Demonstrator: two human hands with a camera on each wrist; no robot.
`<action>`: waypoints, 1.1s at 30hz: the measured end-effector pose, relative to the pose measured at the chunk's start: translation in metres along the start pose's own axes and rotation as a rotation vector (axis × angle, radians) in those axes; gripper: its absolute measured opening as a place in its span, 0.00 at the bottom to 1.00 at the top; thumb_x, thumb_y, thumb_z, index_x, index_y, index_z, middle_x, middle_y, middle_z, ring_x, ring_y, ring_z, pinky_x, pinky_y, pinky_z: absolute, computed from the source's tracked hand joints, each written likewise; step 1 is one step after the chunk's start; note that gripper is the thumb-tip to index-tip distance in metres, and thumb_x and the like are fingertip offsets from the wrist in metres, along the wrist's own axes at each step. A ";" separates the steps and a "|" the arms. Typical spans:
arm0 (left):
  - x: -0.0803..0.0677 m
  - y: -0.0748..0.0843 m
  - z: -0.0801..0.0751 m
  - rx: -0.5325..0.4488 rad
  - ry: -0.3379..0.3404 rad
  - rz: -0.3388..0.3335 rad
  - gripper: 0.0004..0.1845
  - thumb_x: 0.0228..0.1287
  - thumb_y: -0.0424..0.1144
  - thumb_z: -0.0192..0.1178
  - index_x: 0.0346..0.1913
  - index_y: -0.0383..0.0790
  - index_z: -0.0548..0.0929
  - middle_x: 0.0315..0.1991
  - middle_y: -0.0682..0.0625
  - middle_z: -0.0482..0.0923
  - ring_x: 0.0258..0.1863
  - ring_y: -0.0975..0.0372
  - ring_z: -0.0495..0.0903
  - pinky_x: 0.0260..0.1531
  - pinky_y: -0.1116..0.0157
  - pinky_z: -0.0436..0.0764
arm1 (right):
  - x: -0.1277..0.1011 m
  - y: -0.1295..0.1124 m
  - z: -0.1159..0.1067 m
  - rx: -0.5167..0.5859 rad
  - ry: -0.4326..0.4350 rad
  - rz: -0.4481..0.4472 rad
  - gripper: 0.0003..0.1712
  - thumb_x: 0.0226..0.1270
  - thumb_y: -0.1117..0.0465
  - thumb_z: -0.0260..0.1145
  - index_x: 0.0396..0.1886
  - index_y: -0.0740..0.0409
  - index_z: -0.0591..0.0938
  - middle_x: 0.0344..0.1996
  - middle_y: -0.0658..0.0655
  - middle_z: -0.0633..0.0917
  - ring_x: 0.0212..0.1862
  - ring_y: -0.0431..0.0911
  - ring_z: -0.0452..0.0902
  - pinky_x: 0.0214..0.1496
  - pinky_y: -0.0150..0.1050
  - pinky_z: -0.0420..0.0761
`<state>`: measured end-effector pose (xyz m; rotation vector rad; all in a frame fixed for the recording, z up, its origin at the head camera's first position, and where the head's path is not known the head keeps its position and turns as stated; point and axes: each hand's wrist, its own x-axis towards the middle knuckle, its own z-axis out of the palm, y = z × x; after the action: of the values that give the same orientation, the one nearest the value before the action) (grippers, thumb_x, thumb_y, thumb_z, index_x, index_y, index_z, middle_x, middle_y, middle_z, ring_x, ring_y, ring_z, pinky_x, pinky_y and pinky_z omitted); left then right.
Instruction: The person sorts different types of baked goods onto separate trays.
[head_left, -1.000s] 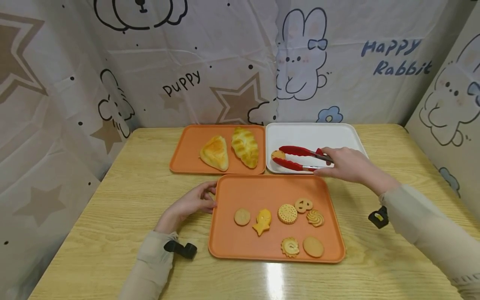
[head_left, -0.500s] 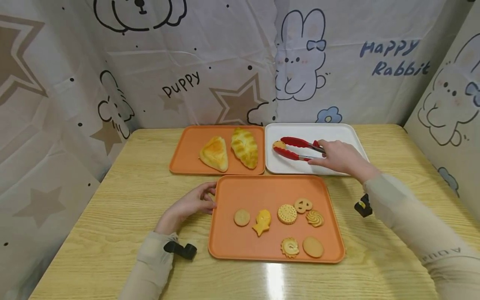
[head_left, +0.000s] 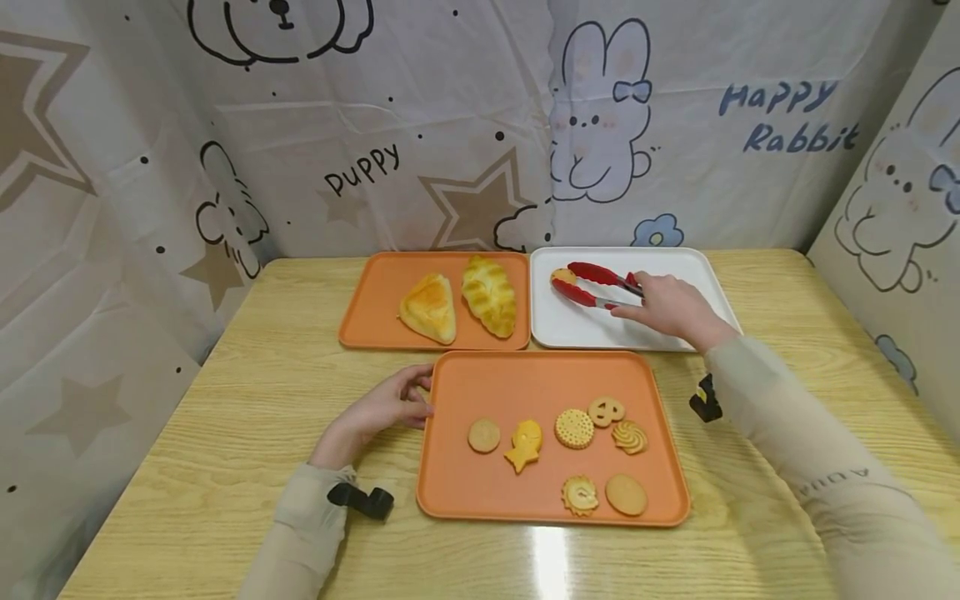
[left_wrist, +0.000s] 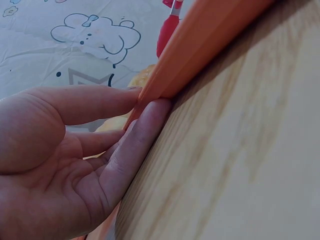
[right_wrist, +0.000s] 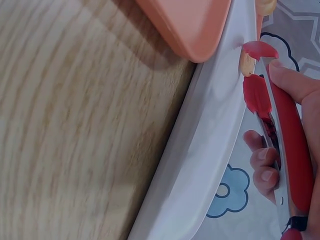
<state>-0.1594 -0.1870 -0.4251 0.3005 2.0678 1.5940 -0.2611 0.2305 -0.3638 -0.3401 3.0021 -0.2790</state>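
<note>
Red silicone-like heads on the tongs are set on opposite sides of a small round cookie, presumably so that it can be carried without finger contact. The tongs are gripped by the right hand, with the thumb laid along one arm and the fingers curled behind, an arrangement by which squeeze pressure is likely to be regulated. The cookie is located within the outline of the white tray, toward 10 o'clock; whether the tray surface is touched cannot be determined. The rim of the front orange tray is pinched at 9 o'clock by the left hand, probably to prevent sliding. On that tray, a plain round cookie and a fish-shaped cookie are set apart, a spacing by which tong access should be eased. On the rear orange tray, at 11 o'clock from the front one, a triangular pastry and a ridged bread are placed, apparently sorted by kind. Relative to the frame half a second earlier, the held cookie, tongs and right hand have been shifted slightly toward 12 o'clock; the left hand and both orange trays appear unmoved.
</note>
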 end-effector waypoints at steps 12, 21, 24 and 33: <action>0.000 0.002 0.000 -0.005 -0.003 0.006 0.37 0.58 0.27 0.56 0.68 0.32 0.52 0.51 0.37 0.61 0.35 0.60 0.73 0.35 0.61 0.82 | 0.009 0.003 0.003 0.026 -0.005 0.035 0.39 0.55 0.37 0.60 0.50 0.69 0.69 0.29 0.63 0.78 0.26 0.51 0.70 0.25 0.41 0.70; 0.000 0.002 -0.001 0.002 -0.011 0.008 0.37 0.59 0.27 0.56 0.69 0.32 0.51 0.52 0.37 0.60 0.36 0.60 0.73 0.35 0.61 0.82 | 0.011 0.004 0.004 0.067 -0.031 0.067 0.45 0.54 0.36 0.60 0.55 0.71 0.66 0.38 0.69 0.79 0.31 0.52 0.72 0.32 0.44 0.74; 0.000 0.002 0.000 0.003 -0.009 0.009 0.36 0.59 0.27 0.56 0.69 0.32 0.52 0.52 0.37 0.60 0.35 0.60 0.73 0.35 0.61 0.82 | 0.010 0.004 0.004 0.081 -0.033 0.077 0.46 0.53 0.35 0.61 0.56 0.71 0.66 0.41 0.70 0.78 0.33 0.53 0.72 0.36 0.47 0.76; -0.001 0.002 -0.001 0.004 -0.010 0.005 0.36 0.59 0.28 0.56 0.68 0.32 0.52 0.51 0.37 0.61 0.35 0.60 0.72 0.35 0.61 0.82 | -0.001 0.008 0.004 0.071 -0.024 0.053 0.48 0.52 0.35 0.61 0.58 0.71 0.65 0.42 0.70 0.78 0.35 0.54 0.74 0.40 0.51 0.76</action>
<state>-0.1592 -0.1875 -0.4228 0.3145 2.0644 1.5889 -0.2610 0.2375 -0.3693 -0.2545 2.9633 -0.3733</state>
